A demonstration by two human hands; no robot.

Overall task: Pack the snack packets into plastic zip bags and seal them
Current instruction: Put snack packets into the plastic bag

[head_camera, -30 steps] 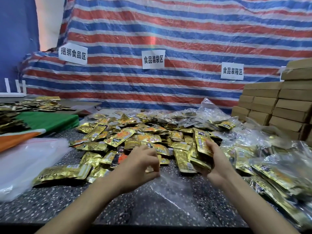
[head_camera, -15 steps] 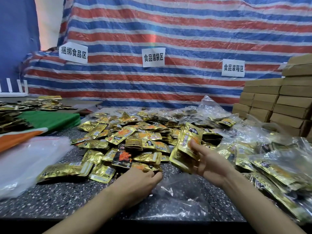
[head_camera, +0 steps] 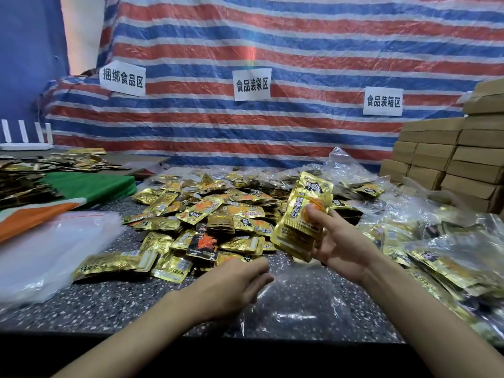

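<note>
The job looks mid-way, by my reading: many filled bags [head_camera: 450, 263] lie heaped along the right edge of the surface [head_camera: 109, 301]; a large pile of loose packets [head_camera: 218, 214] is still unpacked across the middle; a stack of empty bags [head_camera: 41, 255] waits at the left edge. The bag in hand is barely started; the clear zip bag [head_camera: 300, 304] lies flat and seemingly empty at the near edge, unsealed.

The right hand [head_camera: 343, 246] grips a bundle of snack packets [head_camera: 302, 222], thumb across the front and fingers curled behind, held above the far end of the zip bag. The left hand [head_camera: 237, 282] lies palm down at the bag's left side, fingers loosely extended and touching the plastic; whether it pinches the mouth I cannot tell.

Against a second ago, the right hand has come off the pile with its bundle, now raised and turned nearly upright; the left hand, then lifted over the packets, has dropped to the bag. Filling and sealing remain.
</note>
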